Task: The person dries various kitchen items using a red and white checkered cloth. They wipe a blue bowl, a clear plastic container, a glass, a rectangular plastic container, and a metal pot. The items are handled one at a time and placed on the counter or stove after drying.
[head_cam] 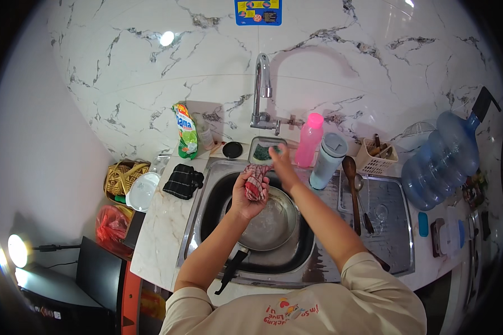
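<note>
A bunched red-and-white checkered cloth [256,182] is gripped in my left hand [248,200], above the sink basin. My right hand [283,167] is beside the upper end of the cloth, its fingers raised in front of a container with a green scouring pad [261,151]. Whether those fingers pinch the cloth is unclear. Below both hands, a frying pan [268,228] rests in the stainless-steel sink [193,234], its black handle [233,268] reaching over the front rim. The chrome faucet [261,79] stands behind the basin.
A pink bottle [309,140] and a pale blue tumbler [327,161] stand right of the basin. A wooden spoon [352,192] lies on the drainboard [387,234]. At left are a folded black cloth [183,181] and a dish soap pouch [186,136]. A large water jug [440,161] stands far right.
</note>
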A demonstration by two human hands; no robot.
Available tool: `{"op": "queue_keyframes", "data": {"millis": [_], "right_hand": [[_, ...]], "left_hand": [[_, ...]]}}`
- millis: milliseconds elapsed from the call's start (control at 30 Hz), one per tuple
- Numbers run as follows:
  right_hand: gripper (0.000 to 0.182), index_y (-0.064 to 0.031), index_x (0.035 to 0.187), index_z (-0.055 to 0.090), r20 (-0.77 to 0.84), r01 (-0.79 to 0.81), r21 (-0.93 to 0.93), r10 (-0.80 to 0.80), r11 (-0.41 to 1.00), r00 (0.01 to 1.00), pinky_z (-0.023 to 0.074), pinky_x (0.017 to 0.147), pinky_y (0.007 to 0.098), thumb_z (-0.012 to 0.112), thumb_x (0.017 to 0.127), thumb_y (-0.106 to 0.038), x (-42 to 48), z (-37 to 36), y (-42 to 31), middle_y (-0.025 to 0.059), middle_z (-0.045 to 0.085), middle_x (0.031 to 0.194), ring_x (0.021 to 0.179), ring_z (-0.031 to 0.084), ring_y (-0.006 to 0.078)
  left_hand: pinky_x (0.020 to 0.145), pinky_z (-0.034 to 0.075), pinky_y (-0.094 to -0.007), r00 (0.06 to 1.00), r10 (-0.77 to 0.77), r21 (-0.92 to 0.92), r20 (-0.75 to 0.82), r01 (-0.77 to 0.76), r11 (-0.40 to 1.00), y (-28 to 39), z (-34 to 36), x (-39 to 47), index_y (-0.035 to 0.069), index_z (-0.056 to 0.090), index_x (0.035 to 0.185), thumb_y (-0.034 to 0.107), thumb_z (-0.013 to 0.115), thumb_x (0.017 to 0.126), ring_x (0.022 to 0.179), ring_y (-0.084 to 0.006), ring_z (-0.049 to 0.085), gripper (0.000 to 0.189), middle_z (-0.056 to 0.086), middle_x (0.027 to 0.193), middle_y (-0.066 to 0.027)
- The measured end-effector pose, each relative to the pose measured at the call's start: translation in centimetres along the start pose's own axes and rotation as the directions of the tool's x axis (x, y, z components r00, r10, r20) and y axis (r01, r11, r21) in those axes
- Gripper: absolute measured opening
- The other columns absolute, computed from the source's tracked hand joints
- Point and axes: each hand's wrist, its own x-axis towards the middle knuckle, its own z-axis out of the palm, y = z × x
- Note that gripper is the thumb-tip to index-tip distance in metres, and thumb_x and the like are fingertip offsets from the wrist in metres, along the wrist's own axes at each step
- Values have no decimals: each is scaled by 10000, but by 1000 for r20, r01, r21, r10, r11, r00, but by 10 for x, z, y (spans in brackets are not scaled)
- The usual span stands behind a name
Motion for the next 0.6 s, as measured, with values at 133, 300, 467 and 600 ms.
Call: {"op": "queue_keyframes", "data": {"millis": [133, 300, 467, 600], "right_hand": [[650, -80, 1247, 340, 874, -920, 368, -388, 137, 292, 348, 930, 421, 441, 812, -552, -10, -17, 65, 207, 465, 1164, 1030, 477, 342], [445, -120, 1237, 376, 763, -639, 553, -16, 535, 646, 492, 730, 328, 471, 867, -349, -64, -23, -10, 171, 498, 1116, 820, 566, 194], [253, -75, 1014, 472, 716, -504, 485, 7, 715, 698, 462, 548, 254, 540, 849, -254, -56, -39, -26, 52, 519, 776, 596, 512, 109], [412, -102, 624, 432, 643, -481, 352, 167, 803, 748, 324, 401, 246, 494, 837, -449, -62, -35, -37, -23, 361, 480, 408, 376, 92]], "left_hand": [[562, 498, -243, 979, -127, -26, 157, 133, 991, -21, 0, -1, 4, 512, 1024, 361, 538, 750, 665, -136, 545, 451, 551, 843, -70], [536, 501, -256, 966, -250, 116, 63, 242, 963, -53, -18, -18, 30, 533, 998, 416, 530, 754, 653, -154, 564, 457, 571, 795, -74], [383, 339, -148, 884, -418, 100, 207, 406, 908, -52, 4, -31, 48, 475, 1010, 232, 584, 752, 560, -116, 458, 335, 487, 730, -56], [362, 324, -215, 938, -234, 684, -257, 348, 641, -51, 7, -29, 91, 503, 751, 165, 569, 727, 451, -103, 444, 102, 482, 597, -17]]}}
